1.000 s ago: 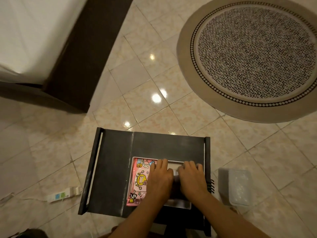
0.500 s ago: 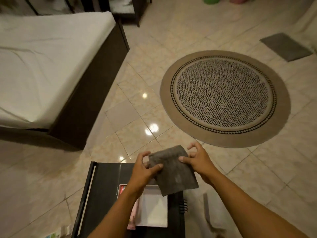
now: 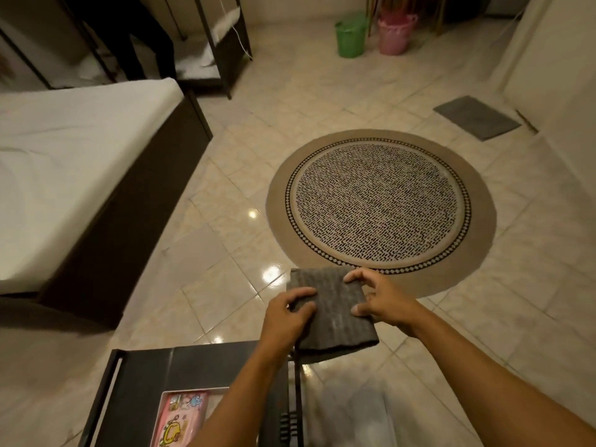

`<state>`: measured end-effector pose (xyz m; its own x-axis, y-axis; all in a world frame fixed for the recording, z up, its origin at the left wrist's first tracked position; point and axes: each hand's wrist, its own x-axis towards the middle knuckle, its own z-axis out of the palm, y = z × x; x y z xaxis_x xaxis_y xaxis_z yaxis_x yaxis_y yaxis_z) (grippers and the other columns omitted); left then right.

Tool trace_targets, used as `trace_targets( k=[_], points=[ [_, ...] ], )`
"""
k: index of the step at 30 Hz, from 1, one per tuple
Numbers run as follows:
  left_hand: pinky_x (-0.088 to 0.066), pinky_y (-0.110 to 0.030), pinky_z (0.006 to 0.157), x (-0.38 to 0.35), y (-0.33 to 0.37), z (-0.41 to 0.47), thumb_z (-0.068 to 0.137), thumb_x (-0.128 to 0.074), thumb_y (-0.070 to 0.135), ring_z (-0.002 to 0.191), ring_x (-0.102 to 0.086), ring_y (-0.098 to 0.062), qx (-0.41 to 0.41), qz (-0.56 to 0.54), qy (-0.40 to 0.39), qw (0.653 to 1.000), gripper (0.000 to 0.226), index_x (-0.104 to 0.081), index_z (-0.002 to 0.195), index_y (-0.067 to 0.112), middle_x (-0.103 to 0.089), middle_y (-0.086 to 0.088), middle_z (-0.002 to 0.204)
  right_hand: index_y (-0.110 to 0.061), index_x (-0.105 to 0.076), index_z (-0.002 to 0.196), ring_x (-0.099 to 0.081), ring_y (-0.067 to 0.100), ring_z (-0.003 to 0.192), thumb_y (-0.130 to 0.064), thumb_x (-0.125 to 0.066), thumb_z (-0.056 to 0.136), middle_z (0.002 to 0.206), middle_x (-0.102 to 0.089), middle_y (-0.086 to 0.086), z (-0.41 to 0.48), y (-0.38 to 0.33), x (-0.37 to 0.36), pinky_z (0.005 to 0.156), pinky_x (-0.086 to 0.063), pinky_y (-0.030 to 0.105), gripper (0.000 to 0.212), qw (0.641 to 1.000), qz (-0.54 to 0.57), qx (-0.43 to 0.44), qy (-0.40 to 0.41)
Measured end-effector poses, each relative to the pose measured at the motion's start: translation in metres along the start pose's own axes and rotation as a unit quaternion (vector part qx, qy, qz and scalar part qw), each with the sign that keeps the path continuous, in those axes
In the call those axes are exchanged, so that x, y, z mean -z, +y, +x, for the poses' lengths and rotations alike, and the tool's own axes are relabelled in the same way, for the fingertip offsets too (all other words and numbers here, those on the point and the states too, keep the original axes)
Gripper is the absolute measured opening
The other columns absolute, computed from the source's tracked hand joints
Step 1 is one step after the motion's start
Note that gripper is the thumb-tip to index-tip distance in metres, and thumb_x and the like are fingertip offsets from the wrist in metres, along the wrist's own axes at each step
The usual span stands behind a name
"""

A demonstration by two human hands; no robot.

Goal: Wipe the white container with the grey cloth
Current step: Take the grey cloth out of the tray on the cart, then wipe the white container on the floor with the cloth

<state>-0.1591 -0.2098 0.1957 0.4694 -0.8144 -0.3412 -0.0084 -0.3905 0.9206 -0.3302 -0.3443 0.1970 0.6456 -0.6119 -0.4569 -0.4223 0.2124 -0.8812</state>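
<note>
On the left, a low black metal stand point(image 3: 142, 395) holds the shallow white container with a pink cartoon-printed panel point(image 3: 183, 414), only partly in view at the bottom edge and partly under the left forearm. Above and apart from it, the left hand point(image 3: 287, 314) curls its fingers over the near-left edge of the folded grey ribbed cloth point(image 3: 329, 314), while the right hand point(image 3: 380, 301) pinches the opposite edge between thumb and fingertips. Both hold the cloth flat in the air, probably to square it into a pad before wiping.
</note>
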Motion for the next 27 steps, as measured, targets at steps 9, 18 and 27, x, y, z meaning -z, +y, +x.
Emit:
trace_targets(
  k=[9,18,27],
  points=[
    [-0.044,-0.027,0.096,-0.085,-0.136,0.084,0.086,-0.074,0.016,0.118,-0.049,-0.01,-0.034,0.169,-0.025,0.985,0.061,-0.05,0.141,0.024,-0.05,0.004,0.139,-0.031,-0.055,0.117,-0.059,0.016,0.086,0.012,-0.072,0.071,0.114,-0.049,-0.008,0.074,0.15,0.029,0.057,-0.057,0.023,0.065,0.995,-0.098,-0.006,0.015],
    [-0.044,-0.026,0.096,-0.129,-0.283,0.121,0.078,-0.08,0.012,0.125,-0.045,-0.019,-0.097,0.251,-0.026,0.963,0.07,-0.047,0.139,0.016,-0.038,0.001,0.14,-0.026,-0.05,0.129,-0.06,0.025,0.098,0.015,-0.076,0.067,0.125,-0.047,-0.001,0.129,0.294,0.003,0.057,-0.059,0.027,0.079,0.984,-0.167,0.044,0.037],
    [-0.04,-0.021,0.089,-0.138,-0.31,0.018,0.075,-0.081,0.008,0.121,-0.046,-0.023,-0.19,0.273,0.011,0.943,0.055,-0.059,0.125,0.014,-0.039,-0.003,0.136,-0.018,-0.044,0.141,-0.058,0.027,0.109,0.018,-0.073,0.07,0.128,-0.044,0.0,0.022,0.319,-0.031,0.069,-0.061,0.034,0.084,0.967,-0.219,0.111,0.062]
  ],
)
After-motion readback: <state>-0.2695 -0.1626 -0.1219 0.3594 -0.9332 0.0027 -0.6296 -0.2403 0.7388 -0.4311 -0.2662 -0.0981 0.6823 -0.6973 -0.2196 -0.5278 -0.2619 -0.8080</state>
